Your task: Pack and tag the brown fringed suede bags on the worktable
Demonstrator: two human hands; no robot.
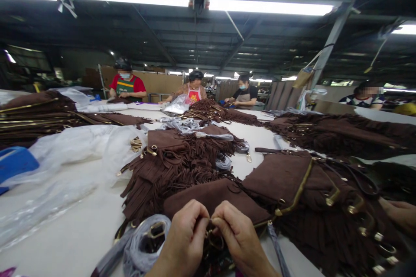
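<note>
My left hand (185,236) and my right hand (235,236) meet at the bottom centre, both pinched on a small gold metal clasp (212,238) between the fingertips. Just beyond them lies a brown suede fringed bag (214,197) with a gold zipper edge. A strap wrapped in clear plastic with a gold buckle (152,236) lies left of my left hand. What hangs under the clasp is hidden by my hands.
Piles of brown fringed bags (325,207) cover the white table (65,233); clear plastic bags (78,151) lie at left beside a blue object (14,162). Several workers (195,88) sit at the far edge. Another person's hand (401,216) shows at the right.
</note>
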